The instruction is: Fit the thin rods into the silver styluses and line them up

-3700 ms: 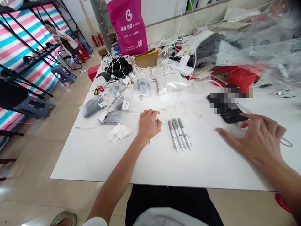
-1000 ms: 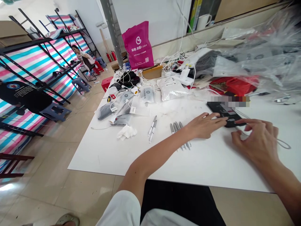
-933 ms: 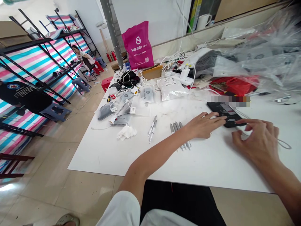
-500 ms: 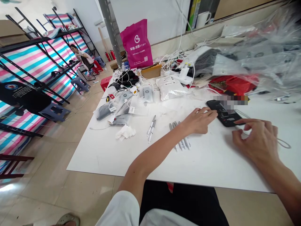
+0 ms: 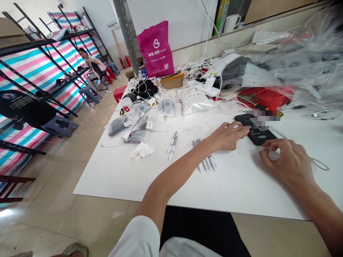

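Close — left hand [image 5: 227, 137], right hand [image 5: 286, 160] by black device [image 5: 257, 134] — pouch [image 5: 194, 100] beyond.

- a magenta tote bag [image 5: 155, 49], top centre
- red fire extinguishers [image 5: 124, 63] just left of it
- a seated person [image 5: 92, 64], upper left
- striped bunk beds [image 5: 40, 60], far left
- a white mug [image 5: 230, 23], top right
- a red stool [image 5: 119, 93] beside the table's far corner

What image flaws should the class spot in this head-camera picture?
Head view: wide-angle distortion leans the grey steel post; glare whitens the beige floor tiles lower left; the clear plastic sheeting upper right is blurred; a pixelated patch hides part of the flat black device.
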A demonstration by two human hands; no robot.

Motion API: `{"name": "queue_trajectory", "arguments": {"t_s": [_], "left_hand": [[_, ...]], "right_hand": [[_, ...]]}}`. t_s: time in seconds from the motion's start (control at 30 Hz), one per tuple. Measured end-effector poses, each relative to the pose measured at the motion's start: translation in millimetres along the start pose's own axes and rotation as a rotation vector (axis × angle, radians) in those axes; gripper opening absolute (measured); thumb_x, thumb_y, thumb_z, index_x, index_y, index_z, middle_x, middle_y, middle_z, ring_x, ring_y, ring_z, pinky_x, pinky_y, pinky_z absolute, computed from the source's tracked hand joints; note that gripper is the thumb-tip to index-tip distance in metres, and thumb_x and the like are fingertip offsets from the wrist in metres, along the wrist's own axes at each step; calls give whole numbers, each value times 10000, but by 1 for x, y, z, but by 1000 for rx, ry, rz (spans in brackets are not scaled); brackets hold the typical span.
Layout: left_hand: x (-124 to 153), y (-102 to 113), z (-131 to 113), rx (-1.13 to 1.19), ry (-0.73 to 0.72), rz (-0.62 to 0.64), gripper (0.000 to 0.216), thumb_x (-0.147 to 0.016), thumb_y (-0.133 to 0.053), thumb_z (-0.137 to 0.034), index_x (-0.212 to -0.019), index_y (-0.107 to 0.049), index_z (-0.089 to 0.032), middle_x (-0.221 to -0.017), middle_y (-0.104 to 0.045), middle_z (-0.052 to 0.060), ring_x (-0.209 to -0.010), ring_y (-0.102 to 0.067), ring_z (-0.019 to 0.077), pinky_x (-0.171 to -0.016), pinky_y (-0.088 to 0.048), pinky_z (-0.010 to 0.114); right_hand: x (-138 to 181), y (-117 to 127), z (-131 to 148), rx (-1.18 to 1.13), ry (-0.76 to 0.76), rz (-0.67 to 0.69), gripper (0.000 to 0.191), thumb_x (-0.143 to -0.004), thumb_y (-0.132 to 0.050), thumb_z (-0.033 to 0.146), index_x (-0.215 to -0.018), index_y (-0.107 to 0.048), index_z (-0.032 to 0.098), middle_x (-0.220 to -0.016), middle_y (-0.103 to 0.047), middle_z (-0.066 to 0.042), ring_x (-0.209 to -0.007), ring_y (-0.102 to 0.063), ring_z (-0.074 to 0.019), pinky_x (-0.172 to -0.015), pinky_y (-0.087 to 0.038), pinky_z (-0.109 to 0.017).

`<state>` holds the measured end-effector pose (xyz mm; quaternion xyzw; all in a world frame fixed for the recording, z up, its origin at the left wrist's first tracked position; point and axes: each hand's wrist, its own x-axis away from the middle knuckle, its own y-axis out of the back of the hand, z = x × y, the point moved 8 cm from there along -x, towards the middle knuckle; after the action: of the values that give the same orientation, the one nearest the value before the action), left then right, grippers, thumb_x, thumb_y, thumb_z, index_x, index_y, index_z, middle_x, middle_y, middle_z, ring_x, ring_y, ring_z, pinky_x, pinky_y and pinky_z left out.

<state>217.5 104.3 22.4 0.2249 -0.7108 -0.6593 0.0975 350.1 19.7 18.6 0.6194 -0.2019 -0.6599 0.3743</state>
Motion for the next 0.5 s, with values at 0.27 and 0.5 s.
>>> {"name": "queue_trajectory", "arguments": {"t_s": [0.27, 0.5], "left_hand": [[-12, -5, 2, -12, -36, 52, 602, -789, -463, 15, -1321, -644, -201, -1597, -523, 85, -1531, -385, 300, -1169, -425, 498], [-15, -4, 3, -11, -38, 33, 625, -777, -477, 13, -1341, -638, -203, -1596, -532, 74, -1537, -380, 308, -1180, -415, 511]], "right_hand": [[1, -2, -1, 2, 11, 13, 136, -882, -544, 363, -940, -459, 275, -792, -651, -18, -797, -689, -294, -830, -484, -421], [0, -1, -1, 15, 10, 14, 139, -870, -550, 365, -945, -476, 274, -779, -639, -15, -797, -689, -290, -824, -485, -414]]}}
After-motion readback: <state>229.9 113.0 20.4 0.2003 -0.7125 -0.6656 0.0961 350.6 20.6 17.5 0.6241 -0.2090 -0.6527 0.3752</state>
